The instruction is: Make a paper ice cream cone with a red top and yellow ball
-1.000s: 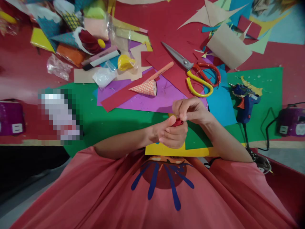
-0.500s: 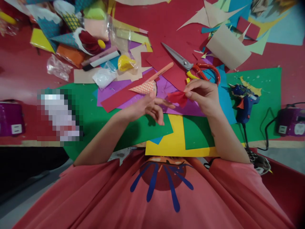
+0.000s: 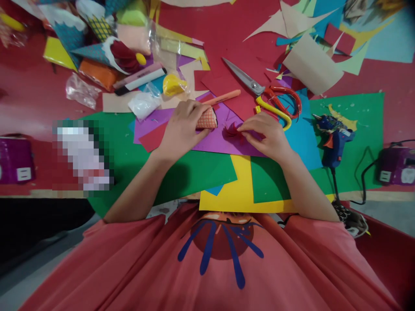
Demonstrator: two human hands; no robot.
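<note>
Two bare hands are working over the purple paper sheet (image 3: 210,140). The left hand (image 3: 181,129) is closing around a checked paper cone (image 3: 207,119), covering most of it. The right hand (image 3: 267,136) is pinching a small pleated red paper piece (image 3: 231,131) against the sheet, just beside the cone. Both parts look made but are lying apart, so joining seems left. Fingers are hiding the red piece's far edge; its exact shape is hard to read.

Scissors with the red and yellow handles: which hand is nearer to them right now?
Right. The right hand sits just below the scissors, pinching a red paper piece on the purple sheet. The left hand is farther left, on the checked paper cone.
</note>
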